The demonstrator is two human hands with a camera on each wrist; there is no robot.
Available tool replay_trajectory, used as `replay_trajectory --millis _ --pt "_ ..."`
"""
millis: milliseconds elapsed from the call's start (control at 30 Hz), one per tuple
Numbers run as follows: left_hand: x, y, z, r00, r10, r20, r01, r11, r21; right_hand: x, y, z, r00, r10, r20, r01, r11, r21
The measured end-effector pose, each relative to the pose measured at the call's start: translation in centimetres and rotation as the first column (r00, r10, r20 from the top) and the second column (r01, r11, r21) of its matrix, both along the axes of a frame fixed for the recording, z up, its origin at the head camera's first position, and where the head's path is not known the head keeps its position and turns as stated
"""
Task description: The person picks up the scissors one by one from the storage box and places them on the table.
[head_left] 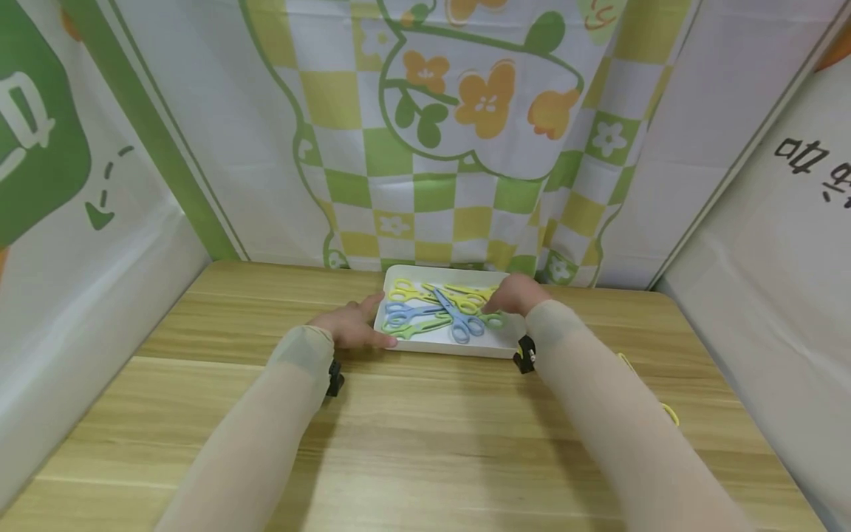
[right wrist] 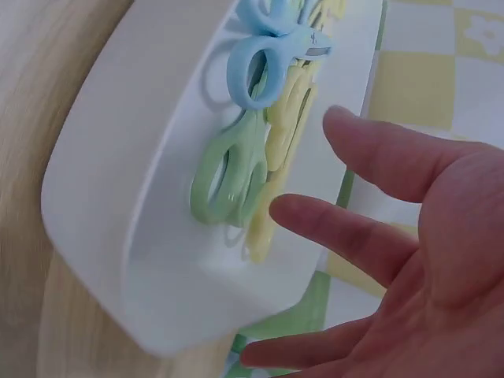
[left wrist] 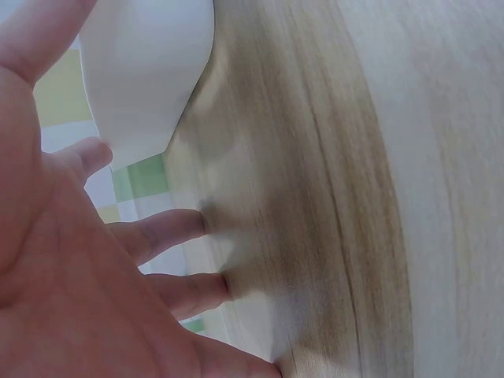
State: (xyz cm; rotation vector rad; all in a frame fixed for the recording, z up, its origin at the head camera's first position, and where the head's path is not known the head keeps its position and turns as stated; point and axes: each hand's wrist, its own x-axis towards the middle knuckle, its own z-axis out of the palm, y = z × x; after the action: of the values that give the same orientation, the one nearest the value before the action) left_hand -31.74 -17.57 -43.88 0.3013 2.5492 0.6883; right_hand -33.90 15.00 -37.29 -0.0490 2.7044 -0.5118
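The left grip (head_left: 352, 325) splays at one end of the white tray (head_left: 452, 350), likely steadying it on the table (head_left: 412, 428) — the right grip (head_left: 518, 294), loose and empty, hovers beside scissors (head_left: 456, 315) piled inside.

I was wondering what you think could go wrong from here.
1. The blue scissors lie across yellow scissors in the tray, so lifting one pair might drag another along.
2. The right hand is at the tray's right end; bumping the rim could shift it.
3. On the table, a yellow loop shows beside the right forearm, which might knock it.
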Motion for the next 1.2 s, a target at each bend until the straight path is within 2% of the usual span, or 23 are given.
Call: replay_trajectory --millis 233,400,533,700,833,1067,1200 --pt "0.3 0.3 0.6 1.0 0.012 0.006 -0.012 1.0 -0.011 -0.3 -0.9 -0.5 0.994 -0.048 0.094 0.042 0.997 0.065" --pt "0.4 0.3 0.7 1.0 0.004 0.004 -0.004 1.0 -0.001 0.5 -1.5 -0.7 0.995 -0.068 0.076 0.06 0.993 0.102" --pt "0.4 0.3 0.7 1.0 0.006 0.0 -0.006 1.0 0.001 0.6 -2.0 -1.1 0.997 -0.052 0.05 0.042 0.98 0.196" --pt "0.5 0.4 0.6 1.0 0.011 0.012 -0.011 1.0 -0.016 0.3 -2.2 -1.7 0.993 -0.085 0.086 0.058 0.957 0.283" --pt "0.9 0.6 1.0 1.0 0.014 0.009 -0.014 1.0 -0.018 0.0 -2.2 -1.8 0.989 -0.094 0.116 0.056 0.954 0.294" --pt "1.8 0.6 1.9 1.0 0.002 -0.013 -0.002 1.0 -0.011 0.6 -2.0 -2.0 0.998 -0.028 0.063 0.008 0.952 0.305" --pt "2.0 0.5 2.1 1.0 0.0 -0.018 0.0 1.0 -0.001 0.8 -1.9 -1.9 0.996 -0.051 0.071 0.028 0.955 0.297"
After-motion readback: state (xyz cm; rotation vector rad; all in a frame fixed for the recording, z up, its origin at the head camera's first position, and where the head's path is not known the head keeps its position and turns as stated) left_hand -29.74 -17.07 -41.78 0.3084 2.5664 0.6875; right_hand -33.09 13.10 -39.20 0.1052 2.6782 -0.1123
